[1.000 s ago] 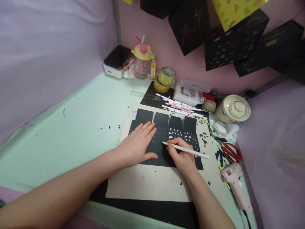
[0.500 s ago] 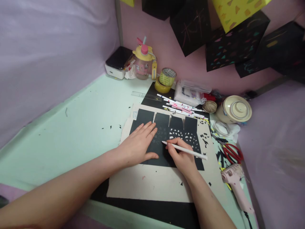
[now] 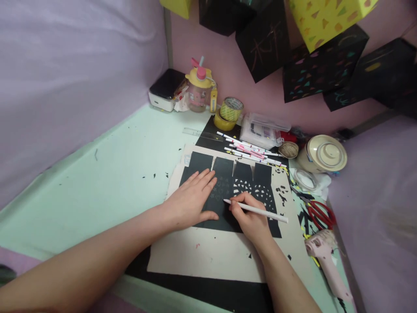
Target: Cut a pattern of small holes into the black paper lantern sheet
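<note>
Left hand (image 3: 192, 201), centre frame: fingers spread flat, pressing black paper (image 3: 224, 213) to the desk (image 3: 107, 182). Right hand (image 3: 249, 217): fingers pinched around white pen (image 3: 260, 211), tip on paper.

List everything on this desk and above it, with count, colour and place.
black paper: one, black, on the beige board, flaps on far edge
beige board: one, beige, mid-table
table: one, mint green
markers: a heap, white and pink, beyond the paper
tape rolls: two, yellow, stacked by the wall
bottle: one, yellow lid, far corner
lidded pot: one, cream, right of the markers
scissors: one, red handles, right edge
glue gun: one, pink, near right
hanging boxes: several, black and yellow, overhead
left hand: one, flat on the black paper
right hand: one, grips white pen, tip at the black paper
</note>
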Demonstrator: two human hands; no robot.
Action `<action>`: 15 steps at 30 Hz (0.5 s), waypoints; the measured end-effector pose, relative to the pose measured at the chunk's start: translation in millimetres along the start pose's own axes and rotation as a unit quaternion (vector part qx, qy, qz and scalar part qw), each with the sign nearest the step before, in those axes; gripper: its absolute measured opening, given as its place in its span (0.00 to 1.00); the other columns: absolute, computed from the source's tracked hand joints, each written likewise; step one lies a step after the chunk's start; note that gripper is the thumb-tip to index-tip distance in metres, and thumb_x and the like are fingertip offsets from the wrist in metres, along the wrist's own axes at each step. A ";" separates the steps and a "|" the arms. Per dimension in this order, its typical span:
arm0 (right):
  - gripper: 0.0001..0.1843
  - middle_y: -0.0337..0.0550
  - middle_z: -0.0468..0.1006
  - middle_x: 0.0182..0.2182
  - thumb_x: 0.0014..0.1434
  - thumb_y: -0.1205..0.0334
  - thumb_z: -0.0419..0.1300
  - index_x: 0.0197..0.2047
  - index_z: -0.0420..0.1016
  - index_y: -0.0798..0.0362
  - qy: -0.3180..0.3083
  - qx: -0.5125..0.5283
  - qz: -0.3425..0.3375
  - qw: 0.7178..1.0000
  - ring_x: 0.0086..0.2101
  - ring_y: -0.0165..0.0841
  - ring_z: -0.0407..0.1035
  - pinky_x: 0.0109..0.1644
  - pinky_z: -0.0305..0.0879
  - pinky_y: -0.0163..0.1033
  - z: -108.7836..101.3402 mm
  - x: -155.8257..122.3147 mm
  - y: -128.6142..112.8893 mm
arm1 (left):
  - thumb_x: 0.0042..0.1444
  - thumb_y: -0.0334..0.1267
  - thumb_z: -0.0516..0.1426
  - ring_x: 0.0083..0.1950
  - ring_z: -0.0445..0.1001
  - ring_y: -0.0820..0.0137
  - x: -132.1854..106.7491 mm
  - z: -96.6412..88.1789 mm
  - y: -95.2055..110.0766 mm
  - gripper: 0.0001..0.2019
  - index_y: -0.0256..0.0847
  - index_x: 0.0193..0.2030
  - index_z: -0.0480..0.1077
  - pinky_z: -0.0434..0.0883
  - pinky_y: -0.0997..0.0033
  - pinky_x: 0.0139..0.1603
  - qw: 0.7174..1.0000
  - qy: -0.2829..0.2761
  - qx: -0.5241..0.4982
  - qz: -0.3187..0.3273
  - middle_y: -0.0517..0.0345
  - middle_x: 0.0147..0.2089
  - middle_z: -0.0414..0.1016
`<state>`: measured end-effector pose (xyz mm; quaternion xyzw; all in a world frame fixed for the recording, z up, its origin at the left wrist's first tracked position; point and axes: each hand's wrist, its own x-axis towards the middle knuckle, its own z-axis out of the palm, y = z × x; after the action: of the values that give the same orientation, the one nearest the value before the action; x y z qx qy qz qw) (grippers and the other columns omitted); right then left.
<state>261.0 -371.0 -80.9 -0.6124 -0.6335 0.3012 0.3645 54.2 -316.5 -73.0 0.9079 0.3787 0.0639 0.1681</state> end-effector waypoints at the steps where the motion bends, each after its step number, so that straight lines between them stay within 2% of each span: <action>1: 0.07 0.38 0.78 0.25 0.58 0.62 0.57 0.29 0.72 0.52 0.000 -0.001 0.000 1.000 0.27 0.32 0.71 0.30 0.63 0.35 0.1 0.0 0.2 | 0.54 0.63 0.56 0.74 0.41 0.53 0.1 -0.5 0.3 0.44 0.33 0.69 0.52 0.45 0.54 0.71 1.000 -0.004 0.000 -0.002 0.41 0.73 0.43; 15: 0.07 0.38 0.79 0.26 0.60 0.62 0.58 0.32 0.74 0.51 0.014 0.007 -0.011 1.000 0.28 0.31 0.72 0.33 0.66 0.34 -0.5 -0.3 -1.2 | 0.54 0.64 0.55 0.74 0.40 0.54 0.8 0.4 0.2 0.46 0.32 0.69 0.52 0.44 0.54 0.71 1.000 -0.014 0.016 -0.006 0.40 0.74 0.43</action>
<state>260.7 -371.4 -79.7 -0.6069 -0.6330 0.2929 0.3812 54.9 -316.1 -73.3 0.9089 0.3829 0.0436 0.1590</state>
